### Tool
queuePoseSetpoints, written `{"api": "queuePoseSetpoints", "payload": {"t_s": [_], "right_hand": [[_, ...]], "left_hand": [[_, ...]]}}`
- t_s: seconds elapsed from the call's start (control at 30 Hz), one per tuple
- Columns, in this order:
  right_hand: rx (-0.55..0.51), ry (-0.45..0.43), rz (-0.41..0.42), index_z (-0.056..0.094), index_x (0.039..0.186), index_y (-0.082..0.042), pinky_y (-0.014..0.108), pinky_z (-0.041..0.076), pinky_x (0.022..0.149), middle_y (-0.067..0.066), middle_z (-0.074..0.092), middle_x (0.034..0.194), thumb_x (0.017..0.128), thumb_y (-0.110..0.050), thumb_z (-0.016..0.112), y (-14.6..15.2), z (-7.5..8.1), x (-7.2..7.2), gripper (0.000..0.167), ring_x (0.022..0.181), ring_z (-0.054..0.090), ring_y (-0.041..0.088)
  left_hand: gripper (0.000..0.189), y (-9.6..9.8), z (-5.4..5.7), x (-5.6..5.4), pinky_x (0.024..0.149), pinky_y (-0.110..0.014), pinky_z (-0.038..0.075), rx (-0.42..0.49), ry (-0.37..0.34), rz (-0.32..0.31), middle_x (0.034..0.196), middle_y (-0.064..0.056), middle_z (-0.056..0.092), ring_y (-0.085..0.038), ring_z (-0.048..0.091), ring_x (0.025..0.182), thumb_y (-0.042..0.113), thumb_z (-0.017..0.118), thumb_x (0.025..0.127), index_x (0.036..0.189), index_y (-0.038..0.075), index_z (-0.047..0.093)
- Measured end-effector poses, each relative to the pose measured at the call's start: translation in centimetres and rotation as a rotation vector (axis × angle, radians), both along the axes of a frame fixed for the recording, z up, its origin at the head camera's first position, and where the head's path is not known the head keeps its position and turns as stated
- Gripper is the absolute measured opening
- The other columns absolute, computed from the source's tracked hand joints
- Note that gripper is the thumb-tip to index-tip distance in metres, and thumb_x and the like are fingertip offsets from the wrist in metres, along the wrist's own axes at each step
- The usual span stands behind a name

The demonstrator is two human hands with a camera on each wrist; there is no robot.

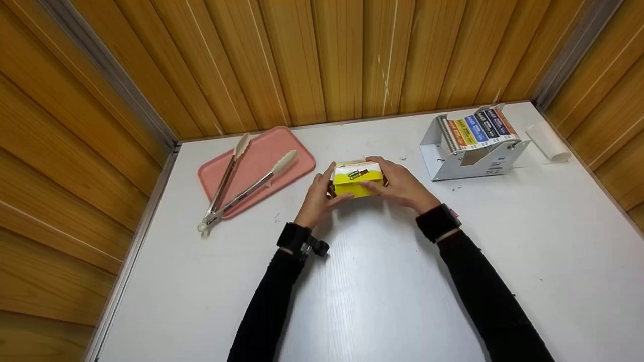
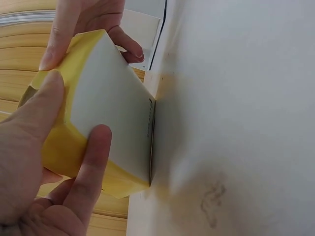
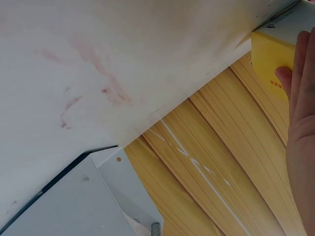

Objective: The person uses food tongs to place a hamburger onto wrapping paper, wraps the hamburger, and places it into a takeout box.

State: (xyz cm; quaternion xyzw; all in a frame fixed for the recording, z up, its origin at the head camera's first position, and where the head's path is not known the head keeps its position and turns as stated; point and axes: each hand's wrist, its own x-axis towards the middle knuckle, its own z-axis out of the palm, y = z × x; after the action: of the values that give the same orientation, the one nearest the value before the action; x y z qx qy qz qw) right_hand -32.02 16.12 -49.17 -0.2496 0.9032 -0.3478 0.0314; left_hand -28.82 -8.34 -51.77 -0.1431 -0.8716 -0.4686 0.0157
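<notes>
A small yellow and white cardboard food box (image 1: 358, 188), with green and red print on its lid, is held between both hands in the middle of the table. My left hand (image 1: 316, 198) grips its left side, with the thumb along the front. On the opposite side, my right hand (image 1: 402, 183) grips it, thumb on the front face. From the left wrist, the box's plain white underside (image 2: 110, 93) shows, tilted up from the table with its far edge down by the surface. The right wrist view catches only a yellow corner of the box beside the fingers.
Long metal tongs (image 1: 225, 183) with pale tips lie spread across a pink tray (image 1: 266, 143) at the back left. At the back right stands a white metal dispenser (image 1: 483, 171) with several colored label rolls (image 1: 476, 128). A white paper strip (image 1: 548, 141) lies beside it.
</notes>
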Motion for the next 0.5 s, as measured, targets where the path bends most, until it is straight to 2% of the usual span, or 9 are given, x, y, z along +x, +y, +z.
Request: {"api": "queuePoseSetpoints", "payload": {"t_s": [0.23,0.5], "right_hand": [[-0.017,-0.003,0.011,0.041,0.156,-0.013,0.055,0.047,0.103,0.020,0.063,0.135,0.099,-0.049,0.067,-0.05,-0.05,-0.05,0.072,0.114,0.060,0.034],[-0.026,-0.017,0.004,0.040,0.156,-0.012,0.052,0.048,0.099,0.020,0.064,0.129,0.099,-0.048,0.066,0.06,-0.11,-0.09,0.072,0.109,0.060,0.034]], "left_hand": [[0.094,-0.10,-0.01,0.05,0.079,-0.024,0.049,0.010,0.004,-0.006,0.117,-0.019,0.051,-0.024,0.057,0.096,0.025,0.081,0.091,0.164,0.006,0.025],[0.103,0.10,-0.01,0.06,0.090,-0.034,0.056,0.011,-0.007,-0.004,0.131,-0.023,0.052,-0.025,0.058,0.103,0.026,0.085,0.086,0.165,0.008,0.022]]}}
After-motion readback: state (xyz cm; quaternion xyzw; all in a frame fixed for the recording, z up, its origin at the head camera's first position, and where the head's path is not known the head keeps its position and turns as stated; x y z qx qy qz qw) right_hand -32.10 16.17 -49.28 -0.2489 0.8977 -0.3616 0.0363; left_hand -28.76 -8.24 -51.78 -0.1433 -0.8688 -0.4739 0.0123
